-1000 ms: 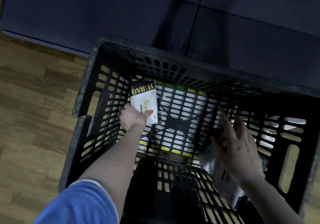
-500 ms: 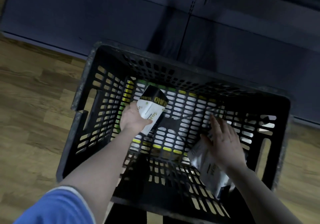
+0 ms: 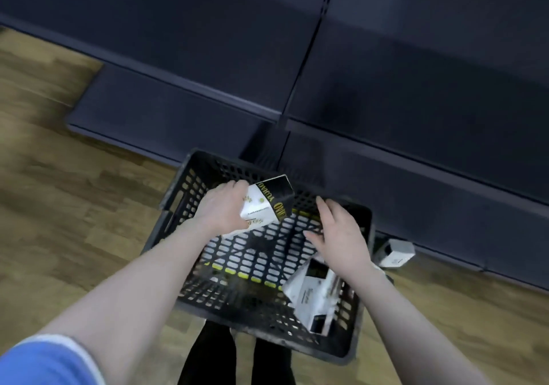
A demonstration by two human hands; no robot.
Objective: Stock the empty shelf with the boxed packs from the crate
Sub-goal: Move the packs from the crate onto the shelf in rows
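Observation:
A black slatted crate [image 3: 190, 304] stands on the wooden floor in front of me. My left hand [image 3: 221, 207] grips a white and black boxed pack [image 3: 266, 203] with yellow lettering, held above the crate's far left rim. My right hand [image 3: 341, 233] hovers over the crate's right side with fingers spread, holding nothing. Under it, more white boxed packs [image 3: 312, 295] lie tilted in the crate's near right corner. The dark shelf [image 3: 416, 111] runs across the far side, its boards bare.
One small white box [image 3: 396, 252] sits on the floor at the foot of the shelf, right of the crate. A slotted upright post [image 3: 315, 43] divides the shelf into two bays. My dark trouser legs [image 3: 237, 358] show below the crate.
My left hand has lifted the pack from inside the crate up to its rim. My head has risen and tilted up, showing more shelf. My right hand has come off the remaining packs.

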